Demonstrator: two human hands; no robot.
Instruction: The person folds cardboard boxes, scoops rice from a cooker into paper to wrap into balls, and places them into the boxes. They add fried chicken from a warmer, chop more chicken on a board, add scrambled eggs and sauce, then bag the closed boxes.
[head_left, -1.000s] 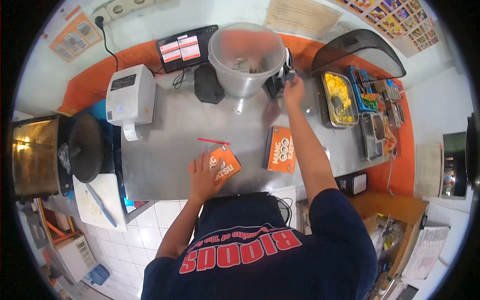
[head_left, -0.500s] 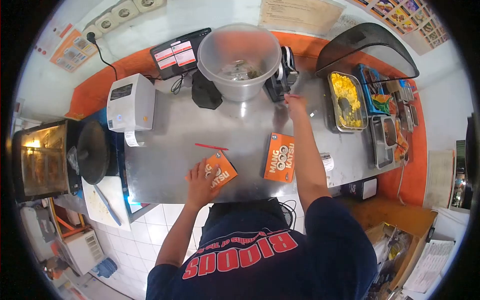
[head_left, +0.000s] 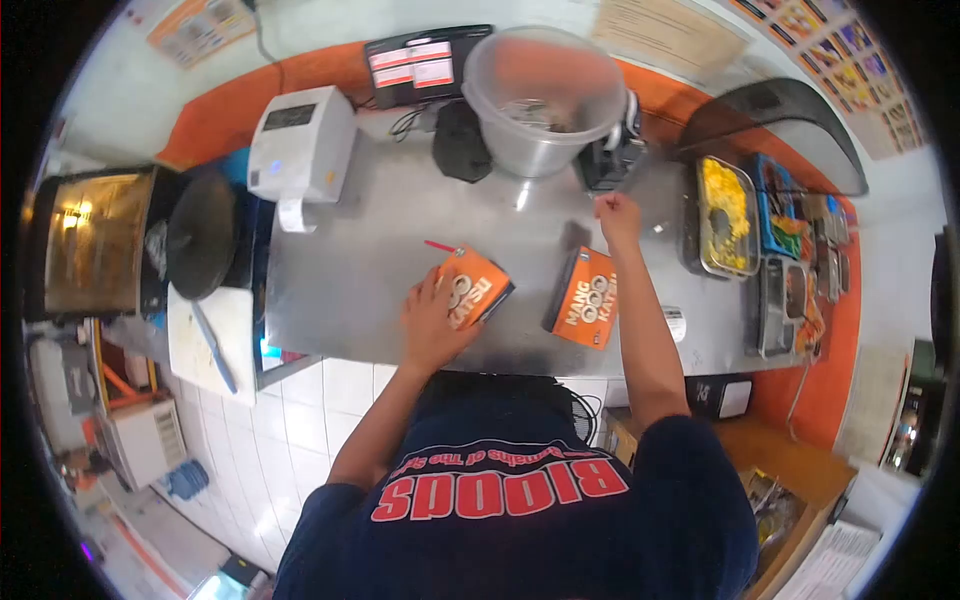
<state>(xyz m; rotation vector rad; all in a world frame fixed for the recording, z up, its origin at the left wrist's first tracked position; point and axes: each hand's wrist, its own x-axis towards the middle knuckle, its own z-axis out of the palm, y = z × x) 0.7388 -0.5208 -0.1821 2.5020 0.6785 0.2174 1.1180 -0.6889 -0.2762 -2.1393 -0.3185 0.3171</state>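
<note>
My left hand (head_left: 437, 312) grips an orange carton box (head_left: 484, 287) with white lettering, its fingers spread over the left side and top. Part of a red pen (head_left: 440, 246) shows just behind this box. A second orange box (head_left: 588, 300), printed "MANG KATSU", lies to the right beside my right forearm. Just in front of a black tape dispenser (head_left: 606, 168) is my right hand (head_left: 620, 217), with its fingers pinched together. Whatever is between those fingertips is too small and blurred to make out.
A large translucent bucket (head_left: 545, 90) stands at the back of the steel table (head_left: 390, 270). To the left is a white label printer (head_left: 303, 145); a tray of yellow food (head_left: 728, 215) sits right. A knife (head_left: 213, 345) lies on a white cutting board (head_left: 182, 345).
The view has shifted. My right hand has drawn back from the tape dispenser toward me, fingers still pinched. The left-hand box has moved slightly forward and now covers more of the red pen.
</note>
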